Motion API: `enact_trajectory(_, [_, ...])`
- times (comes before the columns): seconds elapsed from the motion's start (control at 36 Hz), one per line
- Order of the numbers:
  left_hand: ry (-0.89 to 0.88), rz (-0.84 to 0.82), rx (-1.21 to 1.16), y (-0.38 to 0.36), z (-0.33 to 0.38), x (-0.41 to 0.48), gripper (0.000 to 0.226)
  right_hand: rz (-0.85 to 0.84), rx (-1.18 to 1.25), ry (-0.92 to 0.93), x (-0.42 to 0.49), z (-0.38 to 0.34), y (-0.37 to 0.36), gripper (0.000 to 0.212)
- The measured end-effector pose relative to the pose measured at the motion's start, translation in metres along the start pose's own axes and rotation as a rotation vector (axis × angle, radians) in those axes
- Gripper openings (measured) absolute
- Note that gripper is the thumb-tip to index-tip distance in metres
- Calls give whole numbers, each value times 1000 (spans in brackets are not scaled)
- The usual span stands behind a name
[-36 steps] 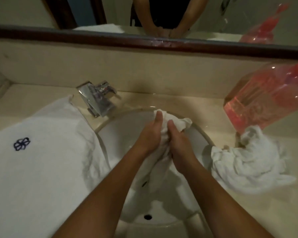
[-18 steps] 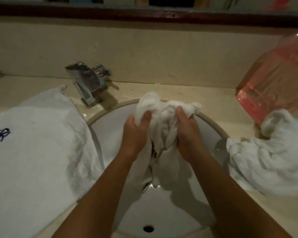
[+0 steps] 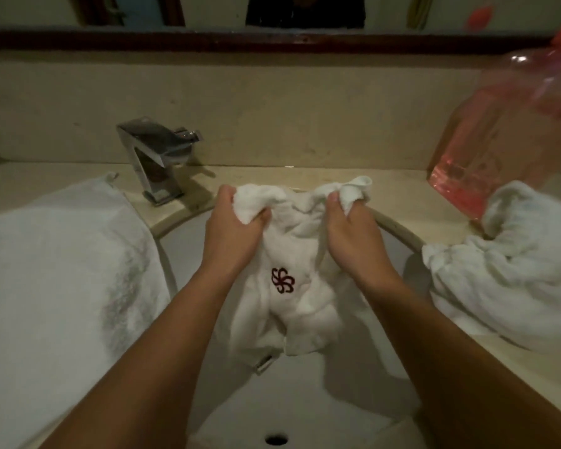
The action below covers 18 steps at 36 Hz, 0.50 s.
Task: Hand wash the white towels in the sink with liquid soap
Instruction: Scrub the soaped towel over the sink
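I see the two hands drawn apart since half a second ago, so the small towel [image 3: 289, 303] now hangs opened over the sink [image 3: 321, 416] at frame centre, its dark emblem showing. The left hand [image 3: 232, 228] and right hand [image 3: 347, 231] each clench a bunched top corner. I judge the wash about midway: the crumpled towel [image 3: 499, 280] at right, under the soap bottle [image 3: 499, 131], looks handled, while the folded towel [image 3: 62, 286] at left looks untouched.

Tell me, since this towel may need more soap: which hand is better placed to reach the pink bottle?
Right, probably. The right hand grips the towel on the side nearer the pink bottle, which stands right of the sink; the left hand would have to cross the towel.
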State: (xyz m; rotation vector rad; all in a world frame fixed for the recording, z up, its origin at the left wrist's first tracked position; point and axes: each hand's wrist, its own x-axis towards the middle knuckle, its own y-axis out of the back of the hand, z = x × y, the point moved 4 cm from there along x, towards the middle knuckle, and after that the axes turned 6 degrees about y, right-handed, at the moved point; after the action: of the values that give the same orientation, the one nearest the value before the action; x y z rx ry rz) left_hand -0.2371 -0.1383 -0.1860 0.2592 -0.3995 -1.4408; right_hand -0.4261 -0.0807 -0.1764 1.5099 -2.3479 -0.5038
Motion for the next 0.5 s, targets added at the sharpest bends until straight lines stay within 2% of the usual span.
enact_trajectory(0.08, [78, -31, -45, -2, 2, -6, 44, 8, 133, -38, -2, 3, 0, 50])
enact_trajectory(0.17, [223, -125, -231, -8, 1, -10, 57, -12, 338, -162, -5, 7, -15, 71])
enact_trajectory(0.22, [341, -227, -340, -13, 0, -15, 87, -41, 417, -182, -1, 14, -27, 79])
enact_trajectory(0.28, [408, -334, -456, -23, -6, -15, 107, -63, 449, -198, -8, 3, -36, 72])
enact_trajectory(0.33, [394, -343, -494, -25, 2, -23, 97, -96, 525, -207, -18, -15, -46, 70])
enact_trajectory(0.44, [304, -87, -423, -12, 20, -30, 62, -161, 697, -182, -43, -36, -78, 86])
enact_trajectory(0.5, [269, -79, -414, -11, 24, -25, 53, -192, 643, -73, -51, -42, -76, 70])
